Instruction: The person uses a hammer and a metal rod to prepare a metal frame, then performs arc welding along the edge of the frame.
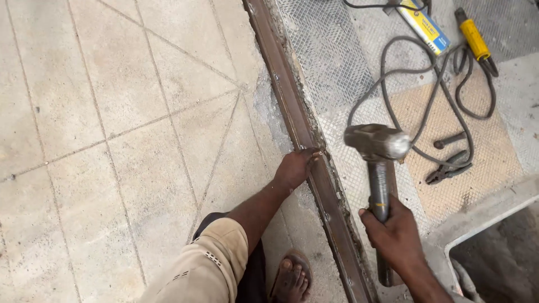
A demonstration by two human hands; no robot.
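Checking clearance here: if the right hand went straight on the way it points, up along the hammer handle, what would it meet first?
The right hand would first run into the hammer head at the top of the handle it grips. Beyond that lies a grey cable on the mesh floor, though depth is hard to judge.

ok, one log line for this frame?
left hand: on rail | right hand: grips hammer, raised | cables, pliers on floor right

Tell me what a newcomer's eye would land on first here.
The heavy steel hammer, raised at centre right in the right hand. Next, the left hand resting on the long metal rail that runs diagonally across the floor. Dark cables and a yellow-handled tool lie at upper right.
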